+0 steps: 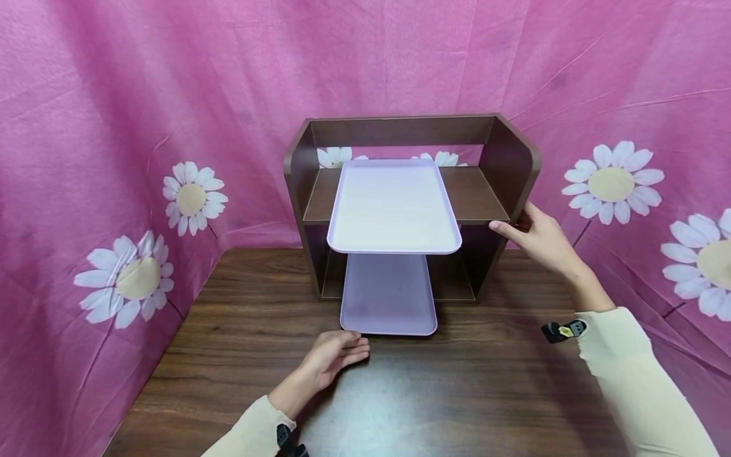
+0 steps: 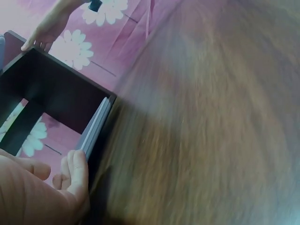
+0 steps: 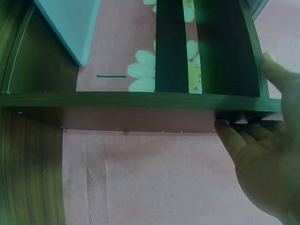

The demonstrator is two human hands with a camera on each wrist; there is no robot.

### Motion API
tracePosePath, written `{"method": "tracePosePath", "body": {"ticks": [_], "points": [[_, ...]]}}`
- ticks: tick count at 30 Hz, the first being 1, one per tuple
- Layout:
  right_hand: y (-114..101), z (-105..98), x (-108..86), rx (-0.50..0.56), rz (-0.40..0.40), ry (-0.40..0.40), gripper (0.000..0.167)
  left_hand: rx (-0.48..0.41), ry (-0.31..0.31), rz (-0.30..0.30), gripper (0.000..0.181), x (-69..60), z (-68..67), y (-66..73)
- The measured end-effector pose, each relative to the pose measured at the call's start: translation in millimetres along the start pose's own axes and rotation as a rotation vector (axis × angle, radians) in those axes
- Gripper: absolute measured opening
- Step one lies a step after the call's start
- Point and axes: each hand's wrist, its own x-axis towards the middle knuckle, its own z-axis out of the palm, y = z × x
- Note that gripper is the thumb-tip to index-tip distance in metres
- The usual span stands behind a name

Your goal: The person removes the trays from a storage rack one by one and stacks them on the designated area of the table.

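A dark brown two-level shelf [image 1: 511,155] stands on the table. One pale lilac tray [image 1: 394,206] lies on its upper level, with the front end jutting out. Below it, a second lilac tray [image 1: 389,295] sticks out of the lower compartment; its back part is hidden. My left hand [image 1: 328,360] is at this lower tray's front left corner, fingers loosely extended; in the left wrist view they reach the tray edge [image 2: 97,124]. My right hand [image 1: 539,238] grips the shelf's right side, thumb at the front edge and fingers behind the panel [image 3: 117,100].
The wooden table [image 1: 474,381] extends in front of the shelf and to its left. A pink curtain [image 1: 394,57] with white daisies hangs close behind and on both sides. Dark wrist devices [image 1: 562,331] are worn at the sleeves.
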Motion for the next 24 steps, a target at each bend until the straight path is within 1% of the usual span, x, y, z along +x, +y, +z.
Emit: {"method": "tracePosePath", "body": {"ticks": [4, 8, 11, 14, 17, 19, 21, 24], "points": [[1.3, 2.6, 1.2, 0.008, -0.009, 0.028, 0.062, -0.079, -0.005, -0.045, 0.031, 2.0, 4.8, -5.5], [2.6, 4.9, 2.0, 0.013, -0.024, 0.049, 0.06, -0.137, -0.017, -0.058, 0.029, 5.2, 9.9, -8.8], [3.3, 6.4, 2.9, 0.02, -0.032, 0.059, 0.059, -0.179, -0.036, -0.049, 0.03, 7.7, 14.4, -11.3], [3.3, 7.3, 2.9, 0.029, -0.038, 0.06, 0.059, -0.218, -0.059, -0.031, 0.039, 9.8, 19.2, -13.9], [3.4, 7.8, 2.4, 0.035, -0.04, 0.061, 0.057, -0.262, -0.06, -0.004, 0.042, 12.2, 24.5, -16.6], [3.7, 8.0, 2.0, 0.036, -0.042, 0.065, 0.056, -0.3, -0.055, 0.012, 0.039, 13.8, 28.2, -18.0], [4.3, 8.3, 1.6, 0.036, -0.045, 0.071, 0.055, -0.329, -0.033, 0.016, 0.031, 15.3, 31.1, -19.8], [4.8, 9.4, 1.9, 0.035, -0.051, 0.074, 0.053, -0.357, -0.018, 0.019, 0.023, 16.2, 33.0, -22.1]]}}
